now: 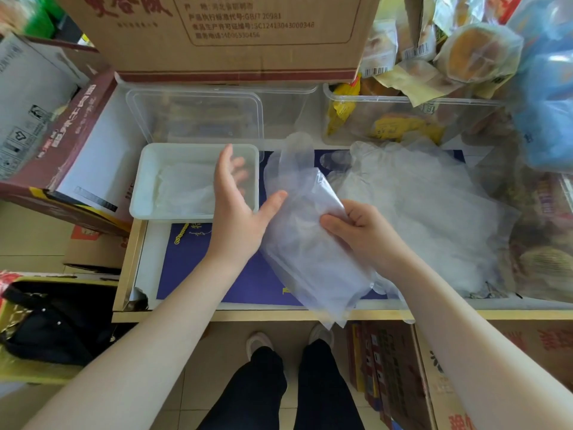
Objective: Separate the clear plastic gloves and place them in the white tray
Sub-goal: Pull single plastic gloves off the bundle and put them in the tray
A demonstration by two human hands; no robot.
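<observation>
Pinching a clear plastic glove, right hand, fingers curled on its edge; left hand spread, thumb touching the glove; white tray left of grip, gloves inside; loose glove pile right; blue mat beneath; cardboard box beyond.

A shop stockroom: printed cartons, bins of barcoded packaged snacks.
</observation>
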